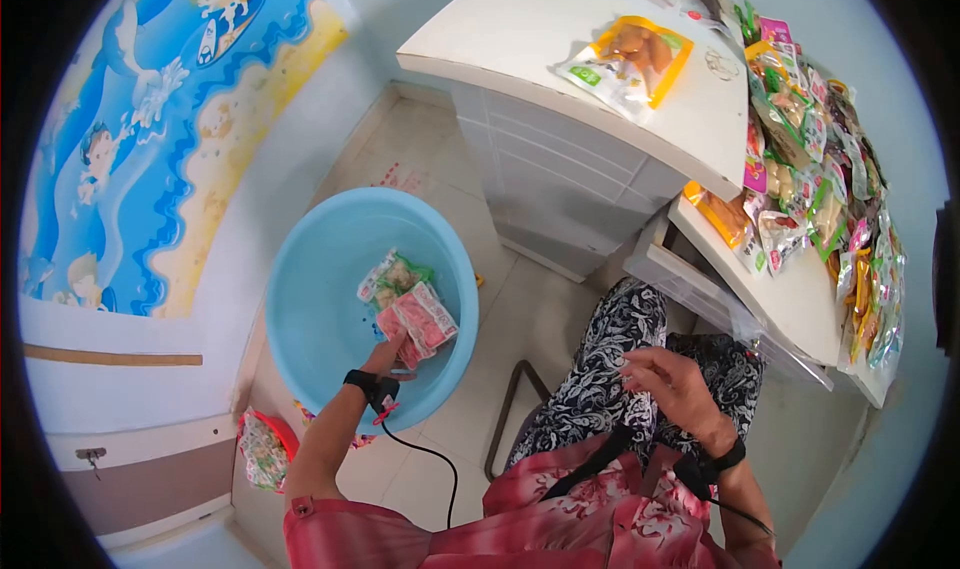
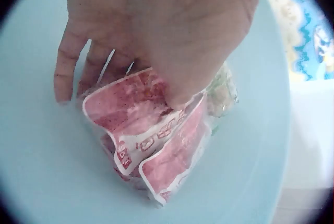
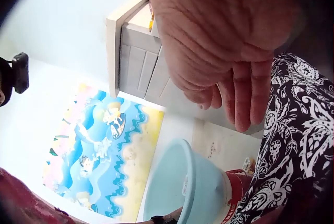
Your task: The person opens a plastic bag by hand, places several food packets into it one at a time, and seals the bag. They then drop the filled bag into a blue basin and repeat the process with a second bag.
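Inside a light blue plastic basin (image 1: 312,274) on the left, my left hand (image 1: 385,357) holds a clear-wrapped pink and white food packet (image 1: 428,321). In the left wrist view, the thumb lies across the front of the packet and the fingers reach behind its upper edge. A green and clear food packet (image 1: 392,277) lies beside the pink one, partly hidden behind the hand in the left wrist view. My right hand (image 1: 675,384) hovers over the patterned trousers with loosely bent fingers and nothing in it.
A yellow-edged food packet (image 1: 655,57) lies on the white counter (image 1: 500,29) ahead. Many packets (image 1: 800,159) are heaped along the right side. An open drawer (image 1: 690,279) juts out near the knees. A red container (image 1: 285,434) with packets stands on the floor at left.
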### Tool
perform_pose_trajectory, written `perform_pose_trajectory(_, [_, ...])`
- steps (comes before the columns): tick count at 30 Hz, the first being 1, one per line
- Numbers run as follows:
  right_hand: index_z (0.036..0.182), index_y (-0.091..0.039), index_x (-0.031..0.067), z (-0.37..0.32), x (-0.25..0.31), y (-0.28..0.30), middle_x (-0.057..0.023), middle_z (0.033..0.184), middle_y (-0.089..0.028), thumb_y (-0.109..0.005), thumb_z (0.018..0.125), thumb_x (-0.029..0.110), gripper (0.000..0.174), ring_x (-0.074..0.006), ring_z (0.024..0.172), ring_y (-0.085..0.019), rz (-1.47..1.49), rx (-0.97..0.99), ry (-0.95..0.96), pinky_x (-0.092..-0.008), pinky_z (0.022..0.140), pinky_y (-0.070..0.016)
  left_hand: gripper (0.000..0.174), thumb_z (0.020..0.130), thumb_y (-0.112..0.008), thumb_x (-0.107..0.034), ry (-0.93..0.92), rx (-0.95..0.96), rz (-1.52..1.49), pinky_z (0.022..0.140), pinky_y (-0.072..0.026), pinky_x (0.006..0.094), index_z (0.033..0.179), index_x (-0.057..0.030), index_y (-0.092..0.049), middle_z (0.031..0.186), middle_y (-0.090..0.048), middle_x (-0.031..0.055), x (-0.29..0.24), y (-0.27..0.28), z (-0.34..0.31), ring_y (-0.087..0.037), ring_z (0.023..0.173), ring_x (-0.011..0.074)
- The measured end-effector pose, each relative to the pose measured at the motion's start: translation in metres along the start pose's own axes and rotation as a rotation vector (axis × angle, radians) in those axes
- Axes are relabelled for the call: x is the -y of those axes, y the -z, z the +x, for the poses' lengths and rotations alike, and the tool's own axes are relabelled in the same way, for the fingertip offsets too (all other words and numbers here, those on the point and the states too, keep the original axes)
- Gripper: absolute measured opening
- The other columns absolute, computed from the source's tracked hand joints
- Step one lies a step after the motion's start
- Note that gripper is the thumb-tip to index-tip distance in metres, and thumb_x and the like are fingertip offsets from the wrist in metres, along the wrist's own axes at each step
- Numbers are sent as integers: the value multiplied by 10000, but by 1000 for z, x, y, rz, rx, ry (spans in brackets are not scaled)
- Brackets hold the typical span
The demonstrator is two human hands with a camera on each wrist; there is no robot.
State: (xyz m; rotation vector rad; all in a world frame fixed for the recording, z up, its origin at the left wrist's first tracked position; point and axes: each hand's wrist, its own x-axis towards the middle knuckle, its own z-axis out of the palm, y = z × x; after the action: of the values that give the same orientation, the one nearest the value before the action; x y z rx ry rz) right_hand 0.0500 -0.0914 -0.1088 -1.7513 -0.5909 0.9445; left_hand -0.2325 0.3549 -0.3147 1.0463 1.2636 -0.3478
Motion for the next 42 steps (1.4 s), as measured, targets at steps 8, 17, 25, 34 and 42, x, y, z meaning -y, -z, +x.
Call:
perform_pose_trajectory(8, [1271, -670, -7, -19, -14, 3, -126, 1024, -749, -654, 1041, 110, 259, -160, 865, -751, 19, -15, 119, -291, 768, -592, 806, 981, -583, -672, -88, -49, 296, 809, -630, 502, 1289, 73, -575, 1134, -715, 229, 5, 25, -3, -730, 970, 348])
perform_pose_trajectory(17, [1234, -666, 25, -25, 2, 18, -141, 946, -727, -677, 1016, 151, 252, -261, 846, -728, -141, -47, 320, -372, 761, -574, 403, 1010, -619, -376, -636, -472, 136, 508, -542, 362, 893, 10, -642, 700, -646, 120, -50, 26, -5, -653, 590, 215])
perform_pose_trajectory(25, [1249, -665, 13, -55, -6, 32, -153, 1043, -751, -705, 967, 78, 292, -255, 926, -742, -15, -47, 323, -358, 829, -581, 245, 1058, -588, -230, -1014, -478, -48, 545, -440, 271, 949, -23, -660, 724, -594, 36, -115, -114, -120, -529, 600, 89])
perform_pose_trajectory(34, [1227, -665, -10, -82, 17, 81, -109, 1003, -758, -665, 1024, 91, 227, -172, 895, -743, 47, -274, 400, -311, 804, -589, 164, 1077, -566, -123, -1449, -168, 39, 605, -425, 233, 1035, 14, -646, 755, -589, 9, -150, -257, -226, -498, 623, 62])
perform_pose_trajectory(42, [1097, -682, 17, -89, 31, 115, -92, 909, -724, -653, 1022, 107, 121, -192, 804, -735, -127, -557, 489, -321, 710, -571, 97, 1039, -628, -78, -1485, 152, 57, 607, -501, 231, 1069, 9, -659, 820, -642, 38, -156, -387, -261, -599, 670, 84])
